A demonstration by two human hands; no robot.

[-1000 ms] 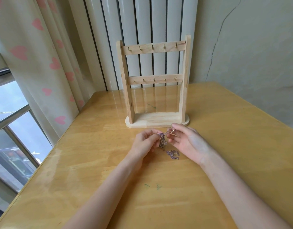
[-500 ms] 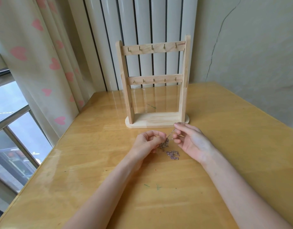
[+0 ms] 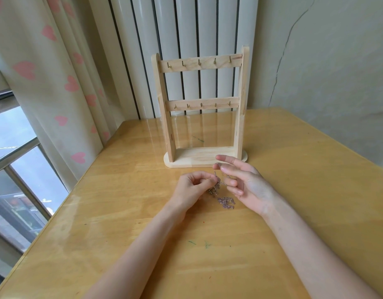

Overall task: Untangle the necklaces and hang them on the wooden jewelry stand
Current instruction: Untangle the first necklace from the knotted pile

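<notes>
While the left hand is pinching the tangled necklaces steady, the right hand, at three o'clock, is teasing a strand loose with thumb and forefinger, other fingers spread.

Tangled necklaces too fine to count (partly hidden behind the left hand); forearms cut off below.

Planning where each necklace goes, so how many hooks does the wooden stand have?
10: five brass hooks in a row along the top rail of the wooden stand, and five along the lower rail. All look empty; none seems hidden.
</notes>
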